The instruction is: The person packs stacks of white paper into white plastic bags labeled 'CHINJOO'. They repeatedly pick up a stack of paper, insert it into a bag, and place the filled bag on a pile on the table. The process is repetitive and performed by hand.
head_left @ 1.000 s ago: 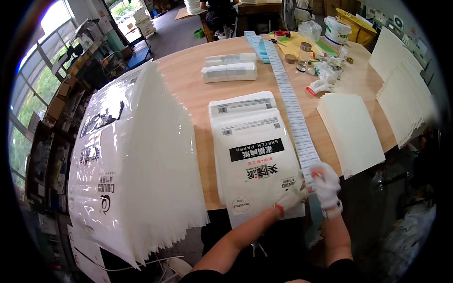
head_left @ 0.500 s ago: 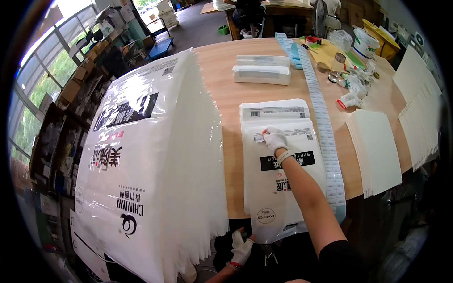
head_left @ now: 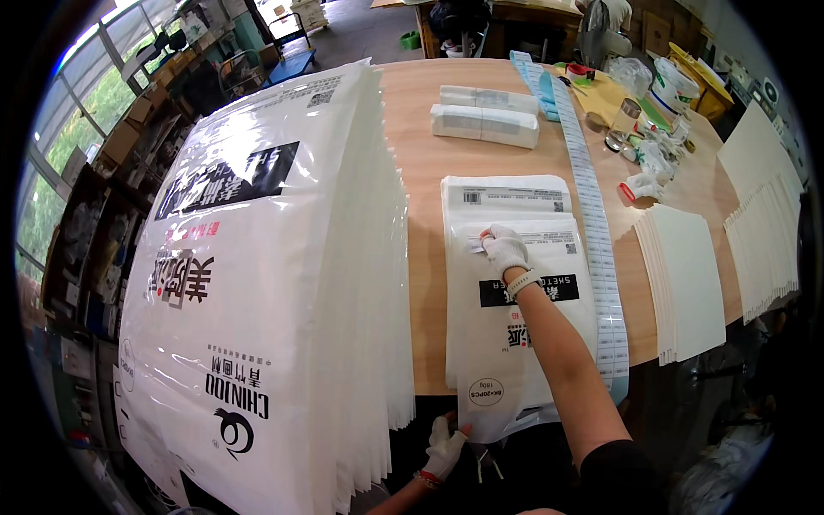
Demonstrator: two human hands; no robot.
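The right hand (head_left: 505, 247), beside the label strip a second ago, now lies on the upper part of the top printed bag (head_left: 485, 343), fingers bent down over a small white label (head_left: 476, 246); whether they pinch it, I cannot tell. The left hand (head_left: 445, 448) has gone from the bag's lower right to its near left corner, fingers half curled against it; its grip is unclear. The bag stays on the surface (head_left: 426, 257), its near end overhanging the edge, left of the label strip (head_left: 594, 232).
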